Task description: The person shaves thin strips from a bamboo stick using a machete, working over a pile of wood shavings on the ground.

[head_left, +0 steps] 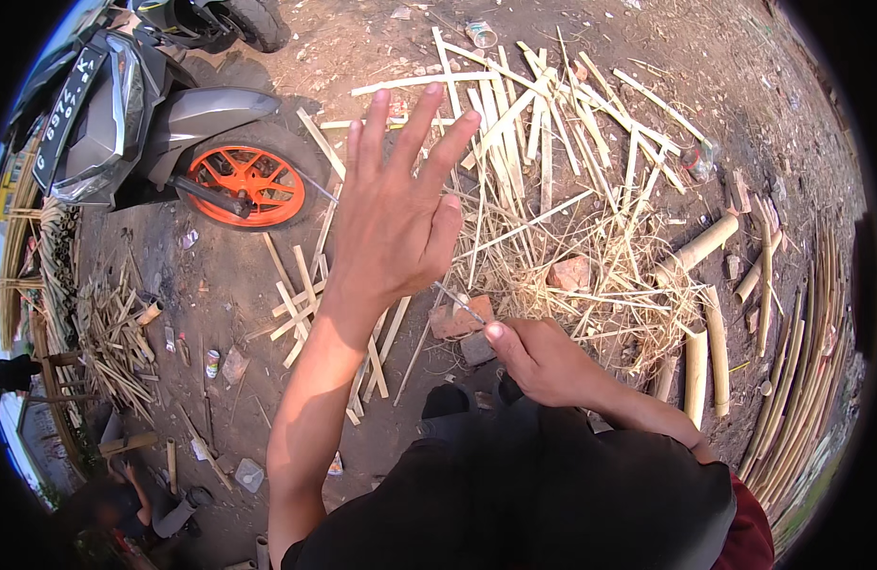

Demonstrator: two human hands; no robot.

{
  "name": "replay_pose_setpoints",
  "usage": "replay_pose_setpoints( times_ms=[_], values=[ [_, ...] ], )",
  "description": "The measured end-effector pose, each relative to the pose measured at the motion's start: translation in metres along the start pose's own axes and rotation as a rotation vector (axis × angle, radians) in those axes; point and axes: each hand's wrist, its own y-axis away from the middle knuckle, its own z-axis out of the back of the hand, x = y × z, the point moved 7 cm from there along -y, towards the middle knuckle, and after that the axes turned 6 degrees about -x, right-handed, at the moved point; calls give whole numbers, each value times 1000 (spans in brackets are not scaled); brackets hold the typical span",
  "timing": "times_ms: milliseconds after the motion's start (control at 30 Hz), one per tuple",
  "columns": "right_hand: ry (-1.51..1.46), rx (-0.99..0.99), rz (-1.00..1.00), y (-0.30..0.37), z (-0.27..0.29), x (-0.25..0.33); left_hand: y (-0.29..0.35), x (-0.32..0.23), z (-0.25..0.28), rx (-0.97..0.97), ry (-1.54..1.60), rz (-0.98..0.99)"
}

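Sunlit brown earth point(353, 47), littered with cut bamboo, spreads all round me. Nearest is the black clothing point(514, 494) over my lap. Just past it my right hand point(552, 366) is clenched on one end of a slim grey rod point(462, 302), thumb along the top; whether this is a blade or a plain rod I cannot tell. It slants away to the left, and a line matching it shows beyond my left wrist, so I take it for one long piece, its middle hidden. My left hand point(396, 209) is raised over it, fingers spread, gripping nothing that I can see.

I judge this to be a pause in handling the rod, with only my right hand bearing it. Whatever the next move, steadying the far part would call for my left hand to come down and close on it, clear of any edge.

Under the rod, by my right hand, sits a reddish brick point(462, 318). Farther out lie curly shavings point(638, 304), then a heap of pale split strips point(500, 142). Bamboo tubes point(695, 375) rest to the right; a motorcycle point(125, 104) stands to the far left.
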Motion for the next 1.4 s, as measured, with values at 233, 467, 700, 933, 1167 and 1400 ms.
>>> replay_pose_setpoints(
  times_ms=[233,467,700,933,1167,1400],
  values=[
    [29,-64,76,-7,-13,-10,51,6,90,-504,394,249],
    [-52,-73,44,-7,-14,-20,115,-53,42,-331,370,330],
    [-62,-64,73,-19,-15,-29,110,-55,37,-384,246,221],
    [-184,-115,128,-11,-21,-38,116,-69,35,-399,281,163],
    [-30,-136,21,-28,-32,-83,100,-70,32,-419,301,149],
    [-73,-32,-10,-41,-60,-155,118,-74,27,-395,251,180]
  ],
)
